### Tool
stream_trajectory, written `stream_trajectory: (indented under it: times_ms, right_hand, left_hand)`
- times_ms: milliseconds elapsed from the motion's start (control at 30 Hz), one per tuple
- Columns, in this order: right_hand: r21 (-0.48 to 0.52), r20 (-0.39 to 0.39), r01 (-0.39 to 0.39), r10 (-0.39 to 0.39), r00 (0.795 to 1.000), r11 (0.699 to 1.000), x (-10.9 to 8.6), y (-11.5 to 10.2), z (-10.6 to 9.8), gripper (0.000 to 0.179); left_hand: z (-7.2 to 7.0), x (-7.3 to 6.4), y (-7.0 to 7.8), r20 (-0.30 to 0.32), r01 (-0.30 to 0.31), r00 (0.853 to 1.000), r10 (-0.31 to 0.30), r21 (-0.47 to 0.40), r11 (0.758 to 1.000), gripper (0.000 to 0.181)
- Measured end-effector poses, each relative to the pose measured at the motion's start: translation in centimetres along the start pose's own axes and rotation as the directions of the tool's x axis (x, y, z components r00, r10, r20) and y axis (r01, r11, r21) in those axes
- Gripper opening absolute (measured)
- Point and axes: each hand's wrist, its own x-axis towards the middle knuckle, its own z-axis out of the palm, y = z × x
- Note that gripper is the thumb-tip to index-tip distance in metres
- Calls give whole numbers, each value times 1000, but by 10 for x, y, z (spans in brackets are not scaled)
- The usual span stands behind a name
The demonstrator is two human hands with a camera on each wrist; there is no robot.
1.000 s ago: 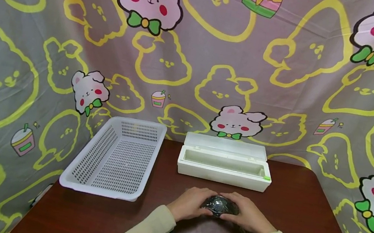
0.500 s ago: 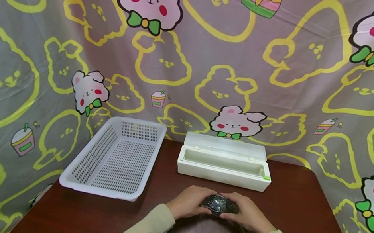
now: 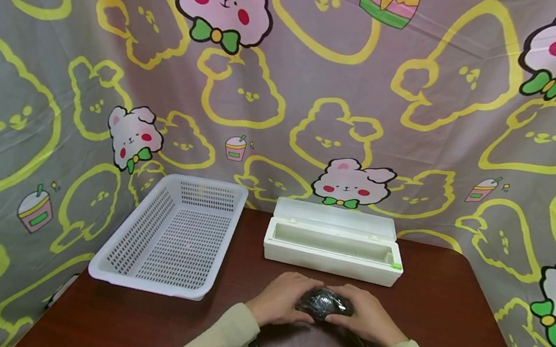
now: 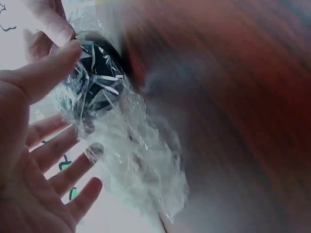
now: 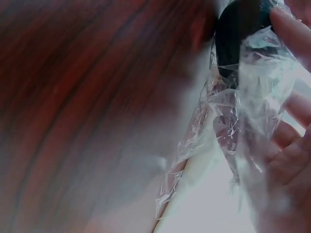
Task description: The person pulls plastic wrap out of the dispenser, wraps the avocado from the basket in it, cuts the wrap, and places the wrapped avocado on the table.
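Between my hands, over the table's middle, is a dark rounded object (image 3: 320, 304) in clear plastic film. My left hand (image 3: 279, 300) grips its left side; my right hand (image 3: 370, 315) holds its right side. In the left wrist view, the left thumb presses on the wrapped dark object (image 4: 99, 73) beside the other hand's fingertips, while loose crinkled film (image 4: 141, 150) trails off it past the left fingers. The right wrist view has the right thumb at the dark surface (image 5: 231, 41) and a loose flap of film (image 5: 257, 102) in front of the right fingers.
A white slatted plastic basket (image 3: 105, 264) stands on the left of the brown table (image 3: 455, 326). Behind my hands is a long white box (image 3: 329, 262) with its lid (image 3: 336, 218) raised and a small green piece at its right end. A patterned cloth (image 3: 292, 79) hangs around the table.
Both hands have shifted slightly left and away from me with the wrapped object, which has turned a little. The basket and white box stay in place.
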Motion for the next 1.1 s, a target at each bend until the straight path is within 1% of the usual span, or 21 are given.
stream_trajectory:
  times_ms: [100,233,300,400,533,700,767,833,967,1100]
  right_hand:
    - [-8,-16,-7,7,1000,1000,3,0,2,59]
    - [-12,-22,-21,21,1000,1000,3,-1,5,60]
    - [-2,-19,-31,31,999,1000,2,-1,4,61]
    - [32,-6,-60,60,998,998,1,-2,2,60]
    - [62,-4,-97,97,995,993,1,-4,0,52]
    - [43,-42,-94,96,994,995,3,-7,1,42]
    - [16,-42,-79,80,996,997,2,-9,2,46]
    - [-28,-29,-69,68,997,997,2,-11,3,53]
    - [-105,16,-50,52,999,993,1,-15,4,68]
    - [-129,45,-51,57,997,990,0,-18,3,74]
  left_hand:
    - [1,1,-1,-23,4,1000,-4,0,1000,67]
    - [3,3,-1,-43,3,999,-2,24,1000,59]
    - [4,4,-1,-50,0,999,1,28,1000,58]
    - [3,4,-2,-48,2,999,-1,13,1000,57]
    - [4,3,-3,-39,12,999,-13,-24,1000,56]
    - [4,2,-4,-47,5,999,-5,-1,1000,54]
    - [4,2,-4,-51,-3,999,3,12,1000,53]
    - [4,2,-4,-51,-1,999,1,13,1000,53]
    - [2,2,-4,-35,20,999,-20,0,1000,54]
    - [0,3,-4,-24,23,999,-23,-13,1000,55]
